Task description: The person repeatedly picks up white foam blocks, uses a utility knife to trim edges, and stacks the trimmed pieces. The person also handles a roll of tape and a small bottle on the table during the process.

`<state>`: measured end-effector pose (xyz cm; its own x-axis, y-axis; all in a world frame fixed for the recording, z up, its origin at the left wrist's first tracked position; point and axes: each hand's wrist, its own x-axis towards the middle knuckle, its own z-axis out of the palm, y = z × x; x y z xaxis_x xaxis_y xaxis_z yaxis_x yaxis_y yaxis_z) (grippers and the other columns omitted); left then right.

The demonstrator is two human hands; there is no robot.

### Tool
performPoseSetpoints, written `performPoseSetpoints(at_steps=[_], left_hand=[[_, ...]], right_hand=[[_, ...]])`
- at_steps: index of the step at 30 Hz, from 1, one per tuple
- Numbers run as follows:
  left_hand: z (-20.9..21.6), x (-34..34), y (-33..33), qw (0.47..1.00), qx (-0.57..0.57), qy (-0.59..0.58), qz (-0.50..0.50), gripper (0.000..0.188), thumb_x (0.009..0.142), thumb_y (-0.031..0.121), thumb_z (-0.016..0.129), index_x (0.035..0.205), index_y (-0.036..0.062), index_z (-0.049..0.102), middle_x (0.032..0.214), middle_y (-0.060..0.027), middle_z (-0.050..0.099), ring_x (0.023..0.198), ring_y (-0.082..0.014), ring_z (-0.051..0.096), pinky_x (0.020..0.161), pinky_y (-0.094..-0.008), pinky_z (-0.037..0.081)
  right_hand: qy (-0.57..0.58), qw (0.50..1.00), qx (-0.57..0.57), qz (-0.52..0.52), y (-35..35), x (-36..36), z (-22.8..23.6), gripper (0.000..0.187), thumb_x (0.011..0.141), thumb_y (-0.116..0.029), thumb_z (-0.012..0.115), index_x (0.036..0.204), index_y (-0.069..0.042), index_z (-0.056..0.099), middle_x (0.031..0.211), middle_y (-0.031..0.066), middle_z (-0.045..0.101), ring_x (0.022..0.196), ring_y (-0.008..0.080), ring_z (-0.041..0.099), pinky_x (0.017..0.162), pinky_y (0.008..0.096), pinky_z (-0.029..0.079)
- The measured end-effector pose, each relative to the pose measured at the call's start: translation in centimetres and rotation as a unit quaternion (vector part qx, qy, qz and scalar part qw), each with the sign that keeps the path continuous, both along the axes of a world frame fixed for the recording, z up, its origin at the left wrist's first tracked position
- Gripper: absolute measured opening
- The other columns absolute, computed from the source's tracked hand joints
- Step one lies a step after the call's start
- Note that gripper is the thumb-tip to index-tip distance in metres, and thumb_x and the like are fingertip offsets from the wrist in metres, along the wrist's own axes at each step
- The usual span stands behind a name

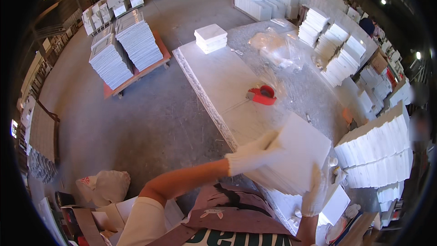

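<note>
A stack of square white stone tiles (304, 143) is between my gloved hands at the near part of the worktable. My left hand (256, 154), in a white knit glove, grips the stack's left side, its fingers smeared by motion. On the near right edge my right hand (315, 193), gloved alike, presses against the tiles with its fingers pointing away from me. The stack's lower layers look blurred, and I cannot tell whether it touches the table. Beyond it on the pale slab (227, 82) lies a red tape dispenser (263, 95).
A short pile of white tiles (210, 36) stands at the slab's far end, near crumpled clear plastic (275, 48). Tall tile stacks (373, 150) line the right side. Across the floor, tiles fill an orange pallet (136, 79). Cardboard boxes (88, 223) sit near left.
</note>
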<state>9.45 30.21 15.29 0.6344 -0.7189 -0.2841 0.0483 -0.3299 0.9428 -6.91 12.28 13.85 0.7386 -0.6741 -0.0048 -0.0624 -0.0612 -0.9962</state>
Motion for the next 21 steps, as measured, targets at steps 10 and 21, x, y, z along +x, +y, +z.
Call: performPoseSetpoints(at_steps=[10, 21], left_hand=[[-1.4, 1.6, -1.1, 0.994, -0.040, -0.075, -0.067, 0.073, 0.091, 0.047, 0.061, 0.150, 0.0126, 0.035, 0.137, -0.0207, 0.051, 0.130, -0.0354, 0.048, 0.107, -0.0413, 0.038], [-1.2, 2.4, -1.2, 0.991, -0.023, -0.105, -0.078, 0.075, 0.085, 0.046, 0.070, 0.145, 0.0103, 0.040, 0.129, -0.0214, 0.052, 0.124, -0.0352, 0.050, 0.102, -0.0428, 0.040]], right_hand=[[-0.091, 0.990, -0.020, -0.110, 1.1, 0.7, -1.9, 0.060, 0.098, -0.031, 0.053, 0.147, 0.001, 0.040, 0.136, 0.0137, 0.055, 0.123, 0.0229, 0.054, 0.104, 0.0362, 0.044], [-0.095, 0.991, 0.007, -0.091, 0.5, 0.4, -2.5, 0.077, 0.094, -0.040, 0.056, 0.156, -0.004, 0.027, 0.155, 0.0139, 0.036, 0.137, 0.0256, 0.043, 0.112, 0.0388, 0.037]])
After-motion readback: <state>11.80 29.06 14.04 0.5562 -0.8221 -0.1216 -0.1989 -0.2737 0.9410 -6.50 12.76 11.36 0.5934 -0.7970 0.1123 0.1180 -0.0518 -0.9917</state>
